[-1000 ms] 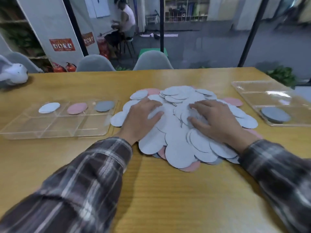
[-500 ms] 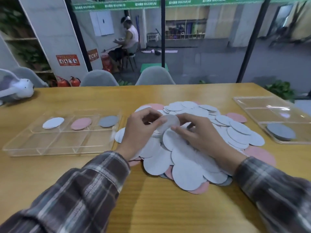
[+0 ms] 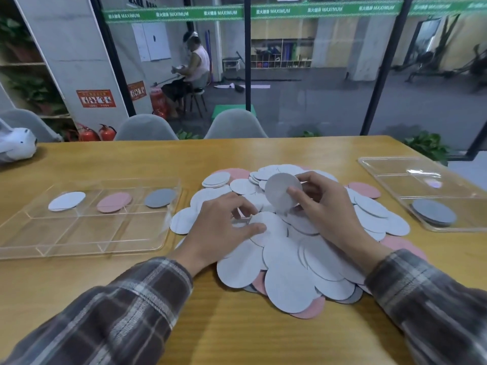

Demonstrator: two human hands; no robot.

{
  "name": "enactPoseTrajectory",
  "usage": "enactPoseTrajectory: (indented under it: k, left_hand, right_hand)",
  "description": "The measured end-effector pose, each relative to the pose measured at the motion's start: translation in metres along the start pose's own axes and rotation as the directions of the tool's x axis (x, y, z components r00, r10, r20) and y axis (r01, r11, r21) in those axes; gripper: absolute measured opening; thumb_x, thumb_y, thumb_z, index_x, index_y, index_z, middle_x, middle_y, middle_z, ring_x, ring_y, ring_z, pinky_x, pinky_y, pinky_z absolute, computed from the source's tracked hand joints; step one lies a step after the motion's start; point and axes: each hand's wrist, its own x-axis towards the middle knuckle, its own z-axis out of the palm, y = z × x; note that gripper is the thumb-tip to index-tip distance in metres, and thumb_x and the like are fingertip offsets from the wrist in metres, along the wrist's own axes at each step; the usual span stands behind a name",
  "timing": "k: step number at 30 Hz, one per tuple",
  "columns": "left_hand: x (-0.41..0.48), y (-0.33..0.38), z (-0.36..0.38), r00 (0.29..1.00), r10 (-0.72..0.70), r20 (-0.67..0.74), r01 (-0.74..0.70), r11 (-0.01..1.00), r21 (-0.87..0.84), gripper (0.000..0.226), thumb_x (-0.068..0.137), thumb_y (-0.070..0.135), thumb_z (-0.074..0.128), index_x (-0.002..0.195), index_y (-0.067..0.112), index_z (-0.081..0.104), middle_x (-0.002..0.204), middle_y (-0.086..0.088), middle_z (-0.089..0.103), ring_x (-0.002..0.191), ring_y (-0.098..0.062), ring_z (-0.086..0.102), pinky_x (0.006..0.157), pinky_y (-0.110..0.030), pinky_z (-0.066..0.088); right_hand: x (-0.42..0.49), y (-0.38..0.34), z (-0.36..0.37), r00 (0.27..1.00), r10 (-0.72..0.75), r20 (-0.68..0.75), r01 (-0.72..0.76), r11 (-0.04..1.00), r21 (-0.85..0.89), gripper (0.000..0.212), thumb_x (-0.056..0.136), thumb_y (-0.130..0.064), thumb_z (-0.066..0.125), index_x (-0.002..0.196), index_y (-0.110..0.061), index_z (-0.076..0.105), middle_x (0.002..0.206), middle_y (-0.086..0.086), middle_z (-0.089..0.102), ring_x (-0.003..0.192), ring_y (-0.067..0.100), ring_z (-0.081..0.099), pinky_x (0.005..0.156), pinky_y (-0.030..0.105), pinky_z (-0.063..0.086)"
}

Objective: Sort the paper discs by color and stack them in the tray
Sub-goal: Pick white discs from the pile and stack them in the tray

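A heap of paper discs (image 3: 287,262), mostly white with some pink and grey underneath, lies in the middle of the wooden table. My right hand (image 3: 326,206) pinches one white disc (image 3: 280,192) and holds it tilted up above the heap. My left hand (image 3: 224,230) rests on the heap's left side, thumb and fingers touching a white disc (image 3: 268,227). A clear divided tray (image 3: 79,233) at the left holds one white disc (image 3: 66,201), one pink disc (image 3: 113,202) and one grey disc (image 3: 160,198) in separate back compartments.
A second clear tray (image 3: 421,180) at the right holds grey discs (image 3: 433,212) in its near compartment. A white object (image 3: 15,146) lies at the table's far left. Two grey chairs (image 3: 234,125) stand behind the table, before a glass wall.
Both hands lay flat on the heap, then lifted a white disc together. Now my right hand alone holds it higher, and my left hand has dropped back onto the heap.
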Motion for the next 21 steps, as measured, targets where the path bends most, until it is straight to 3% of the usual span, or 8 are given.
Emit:
enactPoseTrajectory:
  k: [3, 7, 9, 17, 21]
  left_hand:
    - [0.0, 0.005, -0.002, 0.999, -0.033, -0.035, 0.029, 0.994, -0.104, 0.02, 0.079, 0.024, 0.09, 0.089, 0.023, 0.073, 0.084, 0.012, 0.07, 0.082, -0.009, 0.063, 0.07, -0.009, 0.043]
    - [0.003, 0.009, -0.006, 0.99, -0.095, -0.101, 0.062, 0.954, -0.294, 0.016, 0.083, 0.017, 0.087, 0.088, 0.019, 0.072, 0.079, 0.006, 0.071, 0.07, -0.011, 0.063, 0.067, -0.017, 0.048]
    - [0.003, 0.011, -0.006, 0.986, -0.102, -0.135, 0.049, 0.937, -0.345, 0.015, 0.083, 0.016, 0.087, 0.086, 0.014, 0.072, 0.081, 0.003, 0.073, 0.072, -0.015, 0.066, 0.07, -0.024, 0.053]
    - [0.006, 0.017, -0.002, 0.959, -0.14, -0.246, 0.055, 0.945, -0.324, 0.017, 0.079, 0.023, 0.091, 0.079, 0.016, 0.075, 0.076, 0.005, 0.075, 0.074, -0.016, 0.072, 0.073, -0.029, 0.059]
    - [0.007, 0.022, 0.002, 0.961, -0.125, -0.248, 0.042, 0.949, -0.312, 0.02, 0.079, 0.023, 0.092, 0.082, 0.016, 0.074, 0.077, 0.004, 0.074, 0.074, -0.016, 0.072, 0.073, -0.033, 0.061]
  right_hand:
    - [-0.001, -0.001, -0.001, 1.0, -0.002, 0.007, 0.002, 1.0, 0.024, 0.011, 0.096, -0.01, 0.066, 0.099, -0.02, 0.069, 0.089, 0.002, 0.076, 0.077, 0.011, 0.073, 0.061, 0.015, 0.055]
    - [0.0, 0.001, 0.0, 0.996, -0.015, 0.087, 0.016, 1.0, -0.005, 0.013, 0.099, -0.011, 0.06, 0.104, -0.017, 0.071, 0.095, 0.002, 0.075, 0.084, 0.02, 0.073, 0.073, 0.038, 0.063]
    - [-0.002, -0.002, 0.002, 0.992, -0.006, 0.128, 0.002, 1.0, 0.029, 0.015, 0.1, -0.011, 0.058, 0.105, -0.016, 0.071, 0.097, 0.0, 0.075, 0.087, 0.02, 0.073, 0.074, 0.041, 0.063]
    - [-0.008, -0.016, 0.006, 0.966, -0.033, 0.256, 0.013, 0.997, 0.08, 0.019, 0.101, -0.025, 0.059, 0.099, -0.015, 0.075, 0.089, -0.001, 0.074, 0.084, 0.017, 0.07, 0.076, 0.035, 0.061]
    - [-0.009, -0.014, 0.007, 0.964, -0.103, 0.243, 0.121, 0.991, -0.062, 0.008, 0.096, -0.025, 0.068, 0.099, -0.023, 0.075, 0.084, -0.003, 0.074, 0.078, 0.018, 0.071, 0.072, 0.038, 0.061]
